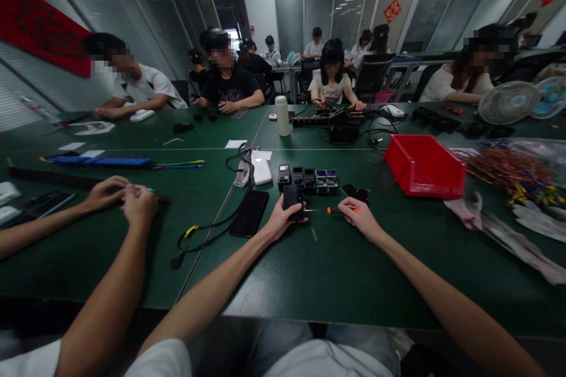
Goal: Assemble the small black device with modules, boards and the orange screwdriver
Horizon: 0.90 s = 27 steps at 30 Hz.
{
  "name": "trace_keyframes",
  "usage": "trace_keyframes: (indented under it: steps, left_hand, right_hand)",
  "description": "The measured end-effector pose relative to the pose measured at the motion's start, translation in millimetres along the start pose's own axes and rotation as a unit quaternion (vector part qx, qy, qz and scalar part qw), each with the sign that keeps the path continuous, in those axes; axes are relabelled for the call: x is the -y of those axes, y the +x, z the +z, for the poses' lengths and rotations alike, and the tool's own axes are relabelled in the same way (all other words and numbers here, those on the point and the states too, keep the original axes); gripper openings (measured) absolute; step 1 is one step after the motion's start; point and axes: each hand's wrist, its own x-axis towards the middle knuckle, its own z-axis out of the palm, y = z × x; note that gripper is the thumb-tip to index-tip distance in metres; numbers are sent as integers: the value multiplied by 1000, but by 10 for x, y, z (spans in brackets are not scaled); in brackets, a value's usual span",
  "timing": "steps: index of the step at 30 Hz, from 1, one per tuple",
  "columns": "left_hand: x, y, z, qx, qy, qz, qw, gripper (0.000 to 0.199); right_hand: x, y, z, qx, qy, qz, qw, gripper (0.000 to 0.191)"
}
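My left hand [283, 218] is wrapped round a small black box-like device [292, 201], held upright above the green table. In my right hand [359, 218] is a screwdriver with an orange and black handle [335, 210]; its thin shaft points left, and the tip is at the device's right side. Just behind the device stand several small modules: black ones with little screens [309, 179] and a pair with exposed circuit boards [326, 181]. A flat black piece [356, 192] lies behind my right hand.
A red bin [427, 168] stands right, near copper wires [508, 168] and gloves [508, 238]. Left are a black phone [249, 213], a cable [212, 234], a white device [262, 169] and a co-worker's hands [132, 197]. Behind stands a bottle [282, 116]; people sit opposite.
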Motion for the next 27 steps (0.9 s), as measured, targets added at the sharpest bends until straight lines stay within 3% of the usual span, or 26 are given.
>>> trace_keyframes:
  steps: [11,22,27]
  left_hand:
    - [19,5,0,0,4,4,1000,49]
    - [21,23,-8,-9,-14,-9,1000,45]
    - [36,37,-22,-6,-9,-8,1000,46]
  right_hand:
    - [67,-25,-26,-25,-85,-79,993,26]
    - [80,0,-69,-2,-115,-185,976,13]
    - [62,-14,-44,-9,-111,-128,986,28]
